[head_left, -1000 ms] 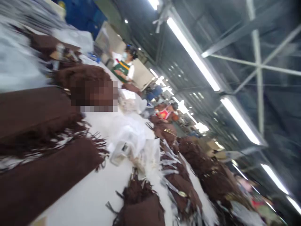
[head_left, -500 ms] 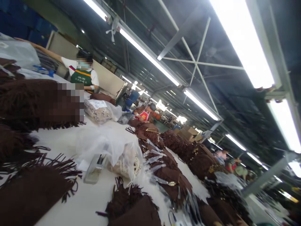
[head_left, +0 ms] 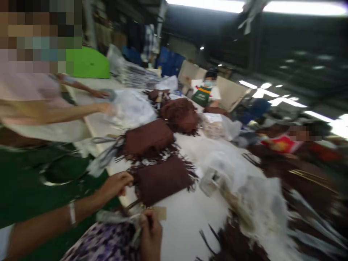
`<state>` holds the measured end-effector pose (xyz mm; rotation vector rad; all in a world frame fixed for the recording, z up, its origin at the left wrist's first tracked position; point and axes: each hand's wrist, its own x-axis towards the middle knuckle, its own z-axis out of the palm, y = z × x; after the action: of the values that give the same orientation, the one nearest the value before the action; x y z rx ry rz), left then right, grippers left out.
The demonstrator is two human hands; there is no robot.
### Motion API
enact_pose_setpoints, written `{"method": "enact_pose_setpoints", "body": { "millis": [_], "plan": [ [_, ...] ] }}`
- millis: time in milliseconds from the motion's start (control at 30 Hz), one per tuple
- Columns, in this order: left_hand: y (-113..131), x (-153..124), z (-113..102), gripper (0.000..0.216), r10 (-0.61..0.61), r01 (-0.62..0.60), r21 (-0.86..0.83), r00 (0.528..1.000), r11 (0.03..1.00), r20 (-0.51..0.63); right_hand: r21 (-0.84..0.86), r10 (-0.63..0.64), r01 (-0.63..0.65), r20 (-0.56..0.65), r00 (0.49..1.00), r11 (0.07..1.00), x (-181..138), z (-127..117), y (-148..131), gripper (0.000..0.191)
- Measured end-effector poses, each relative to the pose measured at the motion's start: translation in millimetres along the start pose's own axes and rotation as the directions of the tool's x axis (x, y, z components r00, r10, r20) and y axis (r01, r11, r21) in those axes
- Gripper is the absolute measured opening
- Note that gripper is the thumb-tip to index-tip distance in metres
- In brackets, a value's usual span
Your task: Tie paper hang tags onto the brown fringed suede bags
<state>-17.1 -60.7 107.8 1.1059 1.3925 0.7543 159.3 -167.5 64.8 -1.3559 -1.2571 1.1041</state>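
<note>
A dark brown fringed bag (head_left: 163, 179) lies flat on the white table edge in front of me. My left hand (head_left: 121, 184) is at its left end, fingers curled together; blur hides what they hold, if anything. Below the bag's near corner, my right hand (head_left: 150, 232) is closed, thumb against fingers, on a pale strip (head_left: 116, 217) that looks like a plastic-wrapped strap. Beside that hand lies a small tan tag (head_left: 160, 213). Another brown fringed bag (head_left: 148, 139) lies just beyond the first one.
At the left a co-worker's arm (head_left: 67, 113) reaches over clear plastic bags (head_left: 133, 108). A tape dispenser (head_left: 209, 181) and a plastic bag of pale contents (head_left: 261, 203) stand to the right. More brown fringed pieces (head_left: 239, 239) lie at front right. Another person (head_left: 203, 95) stands across the table.
The view has swung left and down and levelled out. Both my hands, the near bag's left end and the co-worker at the left have come into view.
</note>
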Motion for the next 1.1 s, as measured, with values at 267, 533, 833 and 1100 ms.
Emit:
{"method": "enact_pose_setpoints", "body": {
  "millis": [267, 533, 833, 1100],
  "plan": [
    [-48, -30, 27, 0.056, -0.137, 0.128, 0.054, 0.965, 0.990, 0.224, 0.007, -0.001, 0.001, 0.059, 0.998, 1.000, -3, -3, 2, 0.026],
    [-64, -32, 33, 0.025, 0.009, -0.041, 0.191, 0.986, 0.981, 0.164, 0.026, -0.079, 0.077, 0.065, 0.995, 0.997, -12, 12, 0, 0.024],
    [-86, -20, 20, 0.030, -0.104, 0.129, -0.052, 0.935, 0.990, 0.339, -0.286, -0.092, 0.069, -0.070, 0.993, 0.956, 6, -23, -12, 0.028],
    [-88, -20, 15, 0.034, -0.061, 0.082, -0.045, 0.937, 0.996, 0.343, -0.509, -0.285, 0.270, 0.050, 0.957, 0.817, 20, -1, -8, 0.028]
  ]
}}
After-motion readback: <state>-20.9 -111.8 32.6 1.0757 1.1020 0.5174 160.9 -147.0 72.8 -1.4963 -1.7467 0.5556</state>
